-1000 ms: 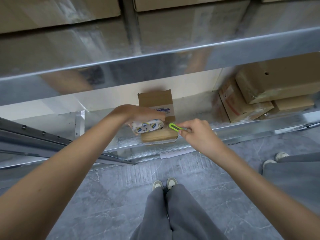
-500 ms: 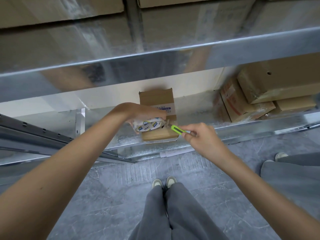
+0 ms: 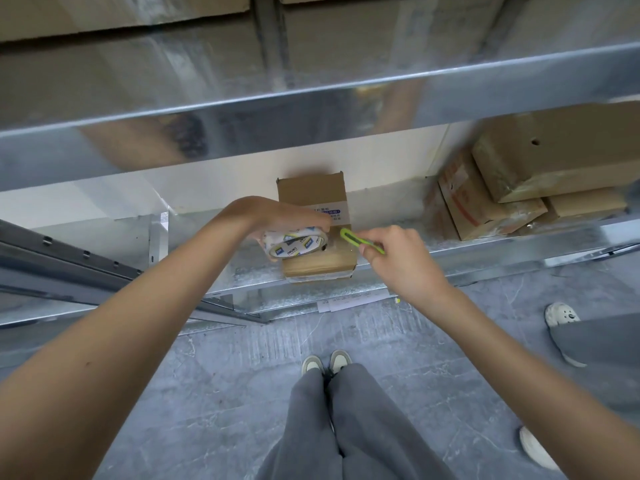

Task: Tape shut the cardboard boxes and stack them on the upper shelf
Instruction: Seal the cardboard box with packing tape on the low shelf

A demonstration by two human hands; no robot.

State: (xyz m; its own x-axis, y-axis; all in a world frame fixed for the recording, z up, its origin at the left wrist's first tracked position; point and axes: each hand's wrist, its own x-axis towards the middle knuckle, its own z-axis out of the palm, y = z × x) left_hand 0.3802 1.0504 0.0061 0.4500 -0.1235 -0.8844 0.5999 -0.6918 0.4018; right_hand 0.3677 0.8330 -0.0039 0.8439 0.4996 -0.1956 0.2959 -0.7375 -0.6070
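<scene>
A small cardboard box (image 3: 313,199) lies on the lower metal shelf (image 3: 398,237), its front end at the shelf's edge. My left hand (image 3: 277,216) grips a roll of clear tape (image 3: 296,244) with blue and yellow labels over the box's near left part. My right hand (image 3: 398,258) pinches a green box cutter (image 3: 360,240), its tip pointing at the tape roll just above the box top. The upper shelf (image 3: 311,109) runs across above, with large cardboard boxes (image 3: 346,36) on it.
Stacked cardboard boxes (image 3: 519,188) sit on the lower shelf at the right. A paper label (image 3: 349,301) hangs at the shelf's front edge. My grey-trousered legs and shoes (image 3: 327,362) stand on grey stone floor. Another person's leg and shoes (image 3: 571,327) are at the right.
My right hand has shifted the green cutter a little left and up, closer to the tape roll. My left hand keeps the roll on the box.
</scene>
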